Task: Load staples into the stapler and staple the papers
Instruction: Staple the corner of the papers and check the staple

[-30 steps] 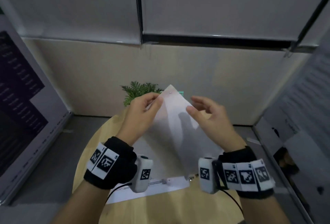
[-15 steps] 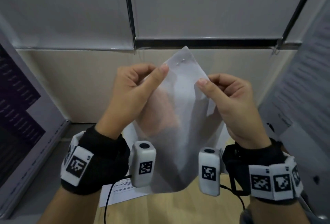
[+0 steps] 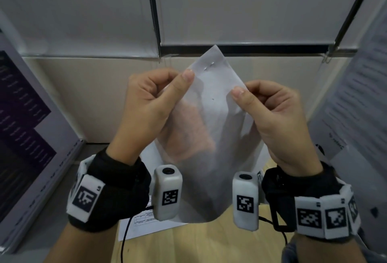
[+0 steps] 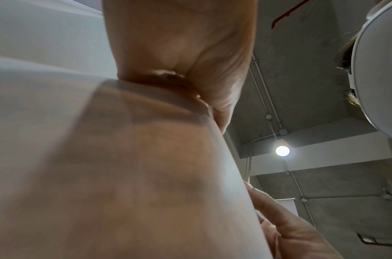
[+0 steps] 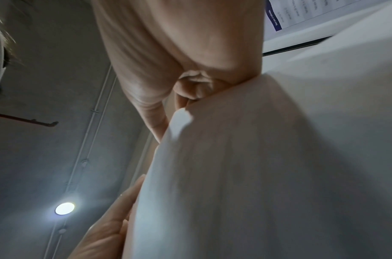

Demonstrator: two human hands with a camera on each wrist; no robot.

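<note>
The raised papers (image 3: 209, 137) filled the gap between the left hand (image 3: 150, 103) and right hand (image 3: 272, 116), blocking passage there. Posters stood close on both sides: a dark one (image 3: 25, 126) left, a printed one (image 3: 356, 99) right. Below, bare wooden table (image 3: 209, 246) lay open beside a flat printed sheet (image 3: 144, 227).

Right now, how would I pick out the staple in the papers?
Find the white papers held up between the left hand and right hand. Follow them to the top corner: the staple is the short silver slanted line there, unlike the tiny dark speck lower down.
</note>
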